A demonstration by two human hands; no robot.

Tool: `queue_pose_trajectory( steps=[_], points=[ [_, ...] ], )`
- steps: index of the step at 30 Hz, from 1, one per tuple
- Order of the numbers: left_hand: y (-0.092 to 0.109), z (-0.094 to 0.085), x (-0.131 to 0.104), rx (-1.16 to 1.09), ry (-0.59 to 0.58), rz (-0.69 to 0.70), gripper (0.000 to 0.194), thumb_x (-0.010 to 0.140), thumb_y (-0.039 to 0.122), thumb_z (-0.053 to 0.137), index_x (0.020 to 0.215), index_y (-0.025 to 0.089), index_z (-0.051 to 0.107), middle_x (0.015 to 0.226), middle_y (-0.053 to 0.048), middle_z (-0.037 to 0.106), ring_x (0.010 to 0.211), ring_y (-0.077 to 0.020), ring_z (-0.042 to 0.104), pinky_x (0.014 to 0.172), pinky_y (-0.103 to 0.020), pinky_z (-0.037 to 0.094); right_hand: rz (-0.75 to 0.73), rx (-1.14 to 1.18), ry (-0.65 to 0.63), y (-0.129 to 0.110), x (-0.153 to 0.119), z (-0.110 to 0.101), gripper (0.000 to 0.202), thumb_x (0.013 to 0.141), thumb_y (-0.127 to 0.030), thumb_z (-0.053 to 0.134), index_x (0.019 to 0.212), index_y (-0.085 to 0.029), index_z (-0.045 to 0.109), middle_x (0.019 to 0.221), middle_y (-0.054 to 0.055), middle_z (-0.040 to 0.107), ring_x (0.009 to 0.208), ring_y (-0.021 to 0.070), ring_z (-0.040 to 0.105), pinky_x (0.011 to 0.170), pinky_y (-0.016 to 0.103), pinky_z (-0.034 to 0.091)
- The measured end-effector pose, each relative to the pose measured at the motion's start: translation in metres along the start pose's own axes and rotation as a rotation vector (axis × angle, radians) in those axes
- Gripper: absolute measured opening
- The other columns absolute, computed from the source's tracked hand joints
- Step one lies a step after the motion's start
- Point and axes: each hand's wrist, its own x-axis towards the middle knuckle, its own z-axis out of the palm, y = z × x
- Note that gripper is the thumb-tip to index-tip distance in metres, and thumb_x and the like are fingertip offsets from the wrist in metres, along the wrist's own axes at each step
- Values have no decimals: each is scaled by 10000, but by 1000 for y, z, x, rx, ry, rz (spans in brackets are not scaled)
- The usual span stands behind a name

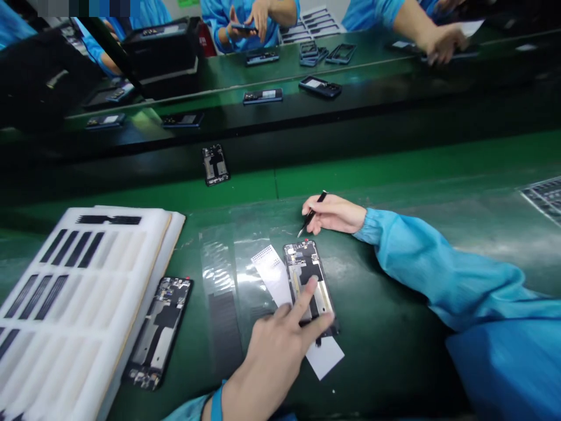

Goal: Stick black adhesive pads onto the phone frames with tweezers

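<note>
In front of me an opened phone [304, 275], its inner boards and black tape showing, lies on the green bench. Across its lower half rests my left hand [280, 345], index finger stretched out and thumb apart, touching the phone but not wrapped round it. My right hand [331, 211] pinches a pair of black tweezers [312, 215]. Their silver tip points down just above the phone's top edge. Partly under the phone lies a white paper strip [324, 359] with a dotted end. To its left are clear plastic sheets [223, 263] bearing dark strips.
At left, a white foam tray [92, 269] holds several black strips in slots. Beside it lies a second opened phone [160, 333]. Another phone [215, 165] sits farther back, near a dark conveyor [272, 131] carrying phones. Co-workers in blue sleeves [370, 17] handle parts beyond.
</note>
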Motion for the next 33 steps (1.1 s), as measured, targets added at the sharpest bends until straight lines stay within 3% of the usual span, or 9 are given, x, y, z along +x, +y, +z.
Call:
queue_pose_trajectory(
  steps=[3, 6, 9, 11, 13, 16, 22, 29, 33],
  points=[
    [2, 3, -4, 125, 105, -87, 891, 680, -116, 433, 1452, 328, 450, 1602, -118, 314, 713, -211, 698, 441, -320, 546, 38, -64, 125, -13, -3, -7, 215, 941, -356, 470, 934, -184, 599, 611, 5, 690, 561, 134, 660, 573, 238, 549],
    [0, -5, -24, 50, 299, -140, 740, 799, -85, 413, 1472, 222, 414, 1577, -152, 365, 730, -180, 708, 538, -309, 575, 90, -198, 227, -24, -19, 2, 217, 918, -311, 378, 906, -199, 563, 613, 6, 661, 498, 135, 585, 486, 241, 481],
    [-9, -15, -57, -166, 580, -295, 520, 938, 50, 444, 1438, 192, 442, 1399, -111, 607, 1042, -201, 706, 826, -274, 580, 171, -383, 271, -14, -51, 36, 256, 886, -397, 440, 787, -192, 559, 520, 9, 594, 366, 123, 408, 387, 247, 318],
    [-19, -14, -80, -258, 696, -494, 405, 983, 159, 464, 1383, 215, 502, 1175, -62, 730, 1004, -180, 722, 833, -235, 563, 197, -547, 308, 4, -75, 67, 308, 852, -470, 554, 698, -205, 530, 455, -17, 513, 384, 127, 401, 427, 254, 274],
    [-31, -6, -98, -297, 726, -676, 343, 1004, 248, 447, 1329, 217, 553, 1007, -40, 763, 821, -174, 749, 741, -239, 574, 211, -958, 440, 26, -94, 94, 353, 841, -538, 603, 726, -226, 487, 465, -31, 483, 438, 161, 457, 479, 267, 233],
    [-47, 10, -114, -321, 691, -818, 318, 1009, 317, 427, 1236, 188, 609, 926, -60, 760, 745, -201, 742, 678, -277, 570, 316, -1455, 549, 52, -110, 114, 259, 944, -472, 448, 847, -233, 461, 571, 21, 596, 535, 245, 585, 523, 297, 238],
    [-57, 22, -117, -354, 705, -793, 256, 1025, 324, 382, 1048, 182, 594, 825, -44, 718, 713, -179, 711, 644, -258, 553, 272, -1357, 384, 42, -92, 90, 238, 967, -352, 387, 792, -236, 498, 630, 36, 648, 580, 225, 621, 570, 308, 373],
    [-58, 33, -117, -242, 695, -694, 225, 1012, 247, 396, 1081, 218, 609, 892, -47, 726, 724, -183, 727, 591, -235, 537, 244, -1334, 659, -46, 2, 33, 403, 945, -182, 556, 549, -210, 483, 461, -18, 528, 453, 139, 501, 541, 283, 392],
    [-58, 42, -118, -137, 710, -674, 297, 973, 129, 398, 1125, 237, 628, 1104, -64, 707, 769, -167, 731, 573, -221, 530, 161, -1254, 767, -84, 24, 27, 499, 1045, -344, 439, 592, -159, 539, 515, -63, 493, 453, 64, 513, 520, 203, 420]
  ],
)
